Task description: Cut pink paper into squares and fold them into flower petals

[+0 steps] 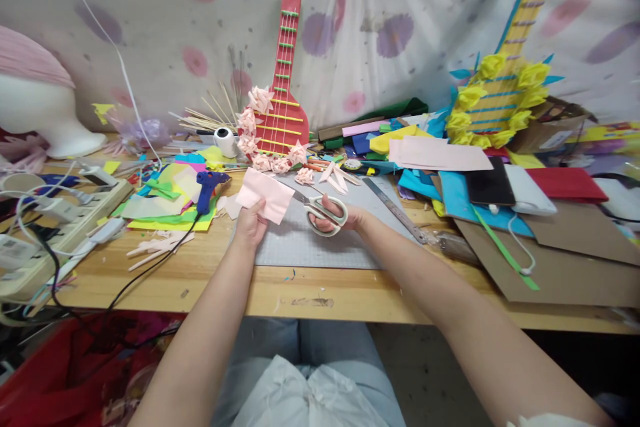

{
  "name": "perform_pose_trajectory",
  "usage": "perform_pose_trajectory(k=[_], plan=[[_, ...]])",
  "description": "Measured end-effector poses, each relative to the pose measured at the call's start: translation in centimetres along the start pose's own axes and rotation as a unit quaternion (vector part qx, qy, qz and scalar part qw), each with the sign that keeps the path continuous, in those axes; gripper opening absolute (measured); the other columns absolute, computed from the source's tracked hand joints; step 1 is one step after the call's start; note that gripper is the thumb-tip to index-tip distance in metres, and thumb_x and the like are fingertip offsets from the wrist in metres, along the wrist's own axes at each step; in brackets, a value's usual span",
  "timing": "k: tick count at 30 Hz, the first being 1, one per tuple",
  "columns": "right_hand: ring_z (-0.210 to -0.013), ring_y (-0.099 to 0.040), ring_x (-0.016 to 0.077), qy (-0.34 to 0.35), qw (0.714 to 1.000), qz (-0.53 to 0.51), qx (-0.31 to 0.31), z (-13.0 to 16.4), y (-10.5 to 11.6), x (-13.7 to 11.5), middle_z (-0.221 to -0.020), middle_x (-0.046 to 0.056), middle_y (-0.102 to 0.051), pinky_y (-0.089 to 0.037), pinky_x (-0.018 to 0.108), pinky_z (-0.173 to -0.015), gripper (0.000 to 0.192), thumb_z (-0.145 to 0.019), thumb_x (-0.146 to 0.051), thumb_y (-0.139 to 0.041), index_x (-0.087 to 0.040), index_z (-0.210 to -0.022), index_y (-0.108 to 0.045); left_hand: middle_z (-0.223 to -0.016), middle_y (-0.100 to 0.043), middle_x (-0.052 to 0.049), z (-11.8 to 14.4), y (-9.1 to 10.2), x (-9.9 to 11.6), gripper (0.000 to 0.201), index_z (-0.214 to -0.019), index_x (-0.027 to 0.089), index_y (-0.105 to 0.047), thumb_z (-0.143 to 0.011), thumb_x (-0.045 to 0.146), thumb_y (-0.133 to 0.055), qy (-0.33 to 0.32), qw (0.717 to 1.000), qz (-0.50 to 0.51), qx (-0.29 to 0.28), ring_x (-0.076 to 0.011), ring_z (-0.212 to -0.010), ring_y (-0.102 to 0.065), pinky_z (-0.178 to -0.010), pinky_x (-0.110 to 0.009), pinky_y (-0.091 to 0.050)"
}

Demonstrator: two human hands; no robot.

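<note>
My left hand [253, 221] pinches a pale pink sheet of paper [267, 192] by its lower edge. Scissors [327, 215] with pale handles are in my right hand [334, 212], my fingers through the loops. Their blades point left and reach the sheet's right edge; whether they cut into it I cannot tell. Both hands are above a grey cutting mat [310, 253]. Behind the mat stands a red paper guitar [283, 117] trimmed with pink paper flowers [247, 121]. A single pink flower [305, 176] and folded pink strips [337, 177] lie on the far part of the mat.
A metal ruler [395, 210] lies at the mat's right. To the left are a blue glue gun [207, 188], its black cord and a power strip [65, 227]. Colored sheets, a phone [490, 181] and cardboard [550, 260] crowd the right, below a yellow guitar [500, 90].
</note>
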State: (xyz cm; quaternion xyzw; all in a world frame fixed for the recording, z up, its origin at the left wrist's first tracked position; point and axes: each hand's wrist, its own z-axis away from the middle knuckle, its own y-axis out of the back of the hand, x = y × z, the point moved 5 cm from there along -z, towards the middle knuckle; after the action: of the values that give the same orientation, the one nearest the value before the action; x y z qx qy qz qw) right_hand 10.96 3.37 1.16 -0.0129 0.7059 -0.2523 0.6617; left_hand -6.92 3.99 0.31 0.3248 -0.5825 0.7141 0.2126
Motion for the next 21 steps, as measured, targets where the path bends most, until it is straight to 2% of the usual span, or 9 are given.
perform_pose_trajectory(k=[4,10,21], plan=[[-0.044,-0.036,0.0056,-0.005,1.000,0.007,-0.003,0.1,-0.3,-0.1,-0.054,-0.004,-0.043,-0.030,0.019,-0.040,0.068,-0.069,-0.073,-0.040,-0.009,-0.088,-0.052,-0.102,-0.067,-0.006,0.1,-0.1,0.0,0.041,-0.107,0.018,-0.059,-0.069,0.003,-0.057,0.002,1.000,-0.007,0.000,-0.0162,-0.090,-0.063,-0.088,-0.033,-0.047],[-0.052,-0.044,0.0107,-0.035,0.999,0.012,-0.004,-0.5,-1.0,-0.3,-0.059,0.001,-0.048,-0.035,0.024,-0.048,0.075,-0.071,-0.078,-0.019,-0.011,-0.087,-0.050,-0.102,-0.067,-0.008,0.5,-0.5,0.0,0.042,-0.106,0.016,-0.059,-0.066,0.004,-0.061,-0.001,1.000,-0.019,-0.009,-0.0184,-0.091,-0.063,-0.088,-0.035,-0.047],[-0.055,-0.044,0.0119,-0.042,0.998,0.041,0.022,-2.4,-0.8,-1.2,-0.060,0.000,-0.048,-0.035,0.026,-0.051,0.073,-0.073,-0.077,-0.013,-0.016,-0.085,-0.051,-0.099,-0.068,-0.005,0.9,-1.0,-0.2,0.040,-0.104,0.017,-0.060,-0.066,0.003,-0.059,0.006,1.000,-0.017,-0.019,-0.0174,-0.087,-0.064,-0.087,-0.034,-0.047]])
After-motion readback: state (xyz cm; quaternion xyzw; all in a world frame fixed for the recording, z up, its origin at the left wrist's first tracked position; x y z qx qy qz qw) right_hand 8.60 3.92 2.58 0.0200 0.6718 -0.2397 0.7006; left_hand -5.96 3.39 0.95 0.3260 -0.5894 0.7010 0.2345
